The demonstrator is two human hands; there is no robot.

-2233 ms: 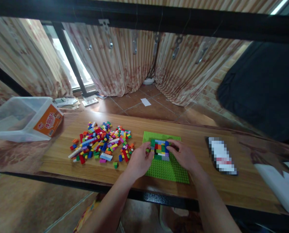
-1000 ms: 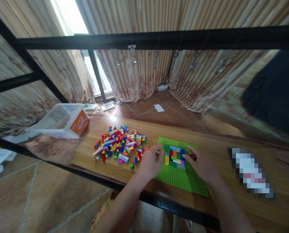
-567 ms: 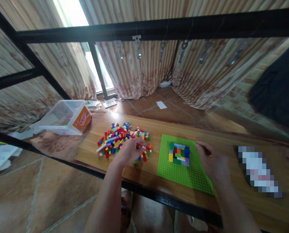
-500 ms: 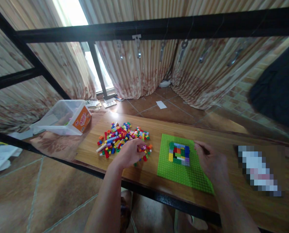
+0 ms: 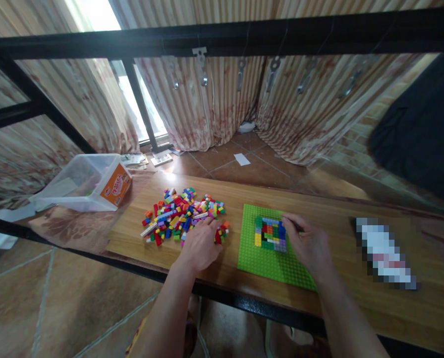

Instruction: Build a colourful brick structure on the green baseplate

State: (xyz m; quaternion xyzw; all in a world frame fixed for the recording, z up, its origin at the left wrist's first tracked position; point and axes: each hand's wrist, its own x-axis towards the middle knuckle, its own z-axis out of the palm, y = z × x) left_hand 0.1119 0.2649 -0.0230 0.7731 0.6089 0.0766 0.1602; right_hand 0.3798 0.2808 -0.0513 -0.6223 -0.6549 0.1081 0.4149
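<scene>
My left hand (image 5: 201,246) reaches over the near right side of a pile of small colourful toy bricks (image 5: 175,211). Its fingers are spread down among the bricks, with the tips partly hidden. On the table lies a green baseplate (image 5: 252,261) bearing a low square brick build (image 5: 270,245) in mixed colours. My right hand (image 5: 309,246) is above the plate's right part, thumb and fingers pinched together at the build's upper right corner, beside blue bricks. Whatever is between those fingertips is too small or hidden to make out.
A clear plastic box (image 5: 83,204) with an orange label stands left of the wooden table (image 5: 222,273). A blurred-out flat object (image 5: 386,253) lies at the right. A black metal bar (image 5: 229,42) with hanging clips crosses in front of the curtains (image 5: 203,114).
My right hand has moved left, from the plate's right edge to the build's corner. My left hand has turned palm-down and its fingers reach into the bricks. The view has shifted slightly.
</scene>
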